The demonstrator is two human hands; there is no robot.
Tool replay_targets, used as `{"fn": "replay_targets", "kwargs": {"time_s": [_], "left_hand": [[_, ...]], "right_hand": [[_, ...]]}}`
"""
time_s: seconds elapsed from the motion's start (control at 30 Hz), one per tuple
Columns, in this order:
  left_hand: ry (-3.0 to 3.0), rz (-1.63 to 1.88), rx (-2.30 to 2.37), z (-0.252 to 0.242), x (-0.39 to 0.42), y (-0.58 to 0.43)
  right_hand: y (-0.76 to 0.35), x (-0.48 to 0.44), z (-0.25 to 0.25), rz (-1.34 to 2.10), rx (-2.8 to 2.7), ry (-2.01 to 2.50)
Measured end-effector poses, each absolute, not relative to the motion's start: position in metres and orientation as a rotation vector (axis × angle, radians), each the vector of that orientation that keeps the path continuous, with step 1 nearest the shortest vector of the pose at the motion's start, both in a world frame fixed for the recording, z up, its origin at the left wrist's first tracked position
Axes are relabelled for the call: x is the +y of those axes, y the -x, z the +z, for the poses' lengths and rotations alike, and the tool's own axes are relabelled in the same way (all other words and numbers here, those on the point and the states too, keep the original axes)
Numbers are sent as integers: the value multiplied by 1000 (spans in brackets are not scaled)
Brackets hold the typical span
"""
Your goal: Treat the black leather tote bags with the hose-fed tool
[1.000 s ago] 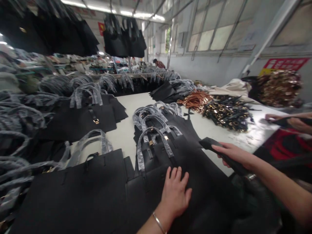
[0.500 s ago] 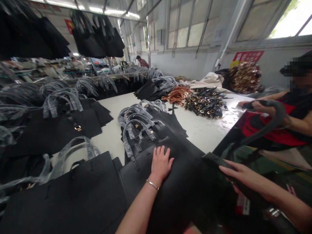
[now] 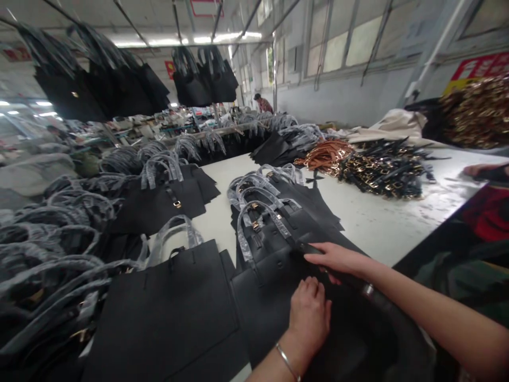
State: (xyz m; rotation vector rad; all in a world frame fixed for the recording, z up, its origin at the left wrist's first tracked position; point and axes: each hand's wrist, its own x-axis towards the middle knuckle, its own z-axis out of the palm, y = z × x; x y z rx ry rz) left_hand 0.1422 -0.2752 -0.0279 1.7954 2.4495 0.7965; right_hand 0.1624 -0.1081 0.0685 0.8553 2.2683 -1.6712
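While the left hand (image 3: 309, 314) rests on the black bag (image 3: 260, 300) with fingers curled, whether they pinch it I cannot tell. The right hand (image 3: 336, 259), over the bag's upper part, has its fingers closed around a dark tool (image 3: 353, 282). The bag lies above the tabletop (image 3: 368, 231), its plastic-covered handle (image 3: 242, 233) rising from its top edge. It seems light, smooth and bendy, best held by that handle.

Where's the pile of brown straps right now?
In the head view, the brown straps lie right of centre on the white table, just left of the black straps with gold buckles.
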Motion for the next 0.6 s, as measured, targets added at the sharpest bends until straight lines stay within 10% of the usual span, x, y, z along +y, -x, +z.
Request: {"fn": "replay_targets", "kwargs": {"time_s": [0.6], "left_hand": [[-1809,898,2410,-28,-275,-139]], "right_hand": [[-142,-92,80,-1492,2208,-794]]}}
